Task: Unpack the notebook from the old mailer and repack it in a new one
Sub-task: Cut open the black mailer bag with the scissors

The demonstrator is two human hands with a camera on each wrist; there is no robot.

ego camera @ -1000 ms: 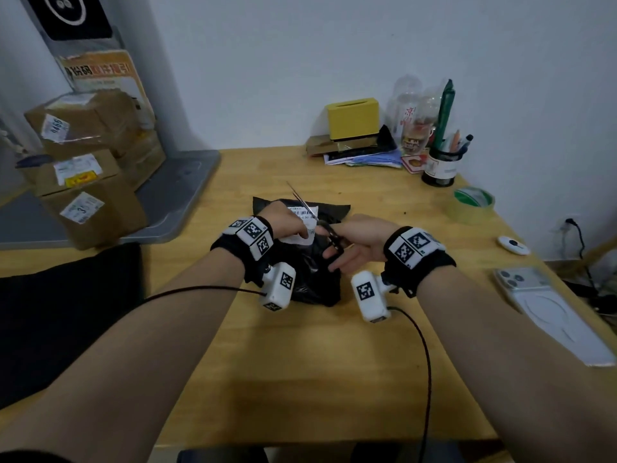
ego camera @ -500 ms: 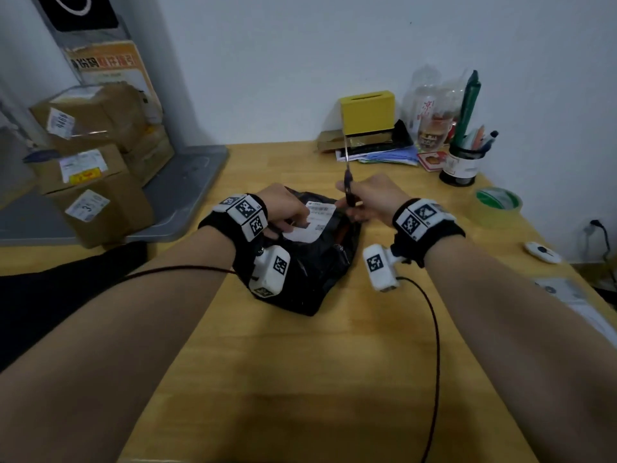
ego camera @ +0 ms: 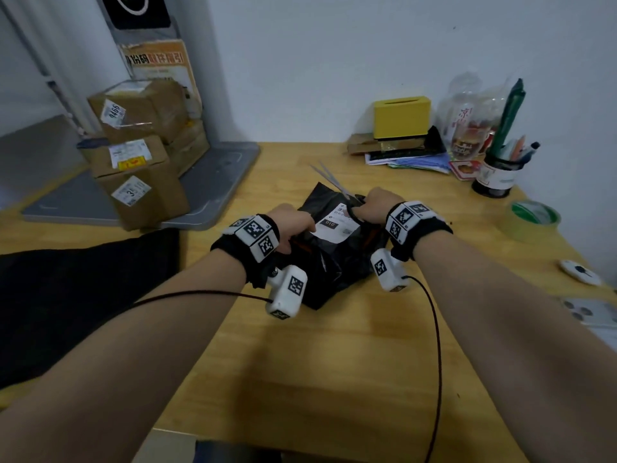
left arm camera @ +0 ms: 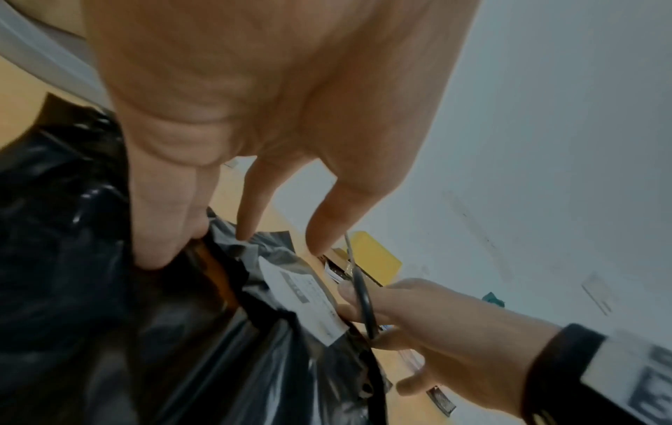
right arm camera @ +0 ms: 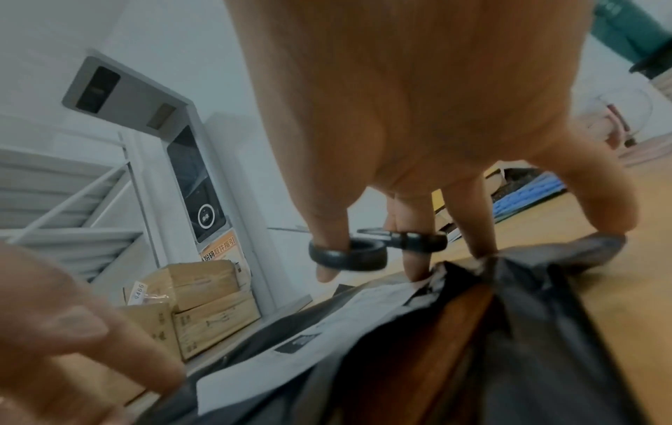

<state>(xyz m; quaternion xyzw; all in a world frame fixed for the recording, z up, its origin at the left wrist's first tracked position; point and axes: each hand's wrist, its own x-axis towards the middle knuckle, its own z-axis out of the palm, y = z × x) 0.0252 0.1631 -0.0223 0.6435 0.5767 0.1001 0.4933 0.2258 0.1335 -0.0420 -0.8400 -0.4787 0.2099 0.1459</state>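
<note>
The old black mailer (ego camera: 334,265) with a white label (ego camera: 337,223) lies crumpled mid-table. My left hand (ego camera: 293,225) grips its left edge, thumb pressed into the plastic (left arm camera: 163,244). My right hand (ego camera: 377,203) holds the scissors (ego camera: 330,182), thumb and a finger through the black loops (right arm camera: 349,253), blades pointing away to the left. Its other fingers rest on the mailer's torn right edge (right arm camera: 545,330). A brown notebook (right arm camera: 429,345) shows inside the opening, mostly covered by plastic.
Cardboard boxes (ego camera: 140,155) stand on a grey platform (ego camera: 213,182) at the far left. A yellow box (ego camera: 402,116), pen cup (ego camera: 497,175) and tape roll (ego camera: 534,218) line the back right. Black material (ego camera: 83,295) lies at the left; a phone (ego camera: 591,312) at the right edge.
The right hand raised the scissors upright half a second ago, then lowered onto the mailer's right edge with the blades pointing far left. The mailer's opening gapes wider.
</note>
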